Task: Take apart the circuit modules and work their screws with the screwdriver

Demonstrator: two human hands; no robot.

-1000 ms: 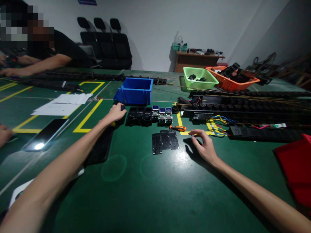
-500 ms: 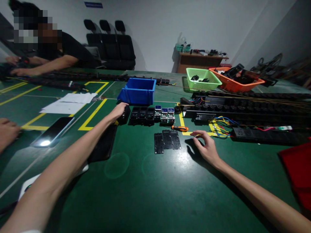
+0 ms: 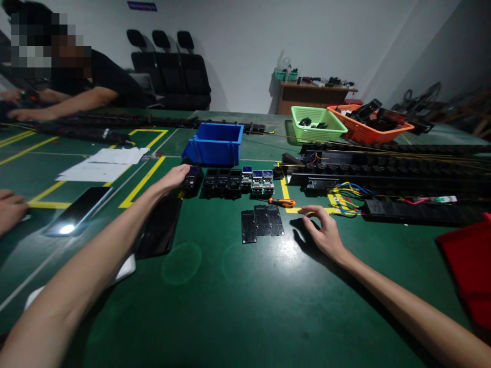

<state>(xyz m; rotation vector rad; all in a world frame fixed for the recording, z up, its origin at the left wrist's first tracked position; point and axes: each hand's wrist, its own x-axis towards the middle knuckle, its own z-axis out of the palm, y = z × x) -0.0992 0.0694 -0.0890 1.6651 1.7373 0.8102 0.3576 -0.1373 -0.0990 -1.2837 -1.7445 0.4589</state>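
Fingers of the left hand (image 3: 174, 177) lie stretched out against the near left end of a black module (image 3: 191, 180). I cannot tell whether they grip it or only touch it. That module sits on the green tabletop (image 3: 238, 301) at the left end of a row, just beside more black modules (image 3: 223, 182). Right of these stand small circuit boards (image 3: 257, 182) with blue screens. A blue bin (image 3: 215, 143) stands just behind the row.

The right hand (image 3: 324, 232) rests on the tabletop well apart from the left, its fingers spread and loosely arched, holding nothing. Its forefinger points toward a yellow tape line (image 3: 284, 193). A screwdriver (image 3: 282, 202) with an orange handle lies just beyond that hand, between it and the circuit boards. Three flat black plates (image 3: 262, 223) lie side by side to the left of the right hand.

A bundle of coloured wires (image 3: 348, 197) and long black power strips (image 3: 383, 166) lie farther right. Behind them are a green basket (image 3: 315, 123) and an orange basket (image 3: 368, 129), side by side. A red tray (image 3: 468, 266) shows at the right edge.

Under the left forearm lies a dark flat pad (image 3: 160, 230). A phone (image 3: 79, 210) with a bright reflection lies to the left, near some white papers (image 3: 102, 164). Another person's hand (image 3: 9, 210) rests at the left edge, and a co-worker's arm (image 3: 65, 105) lies on the far left of the tabletop.
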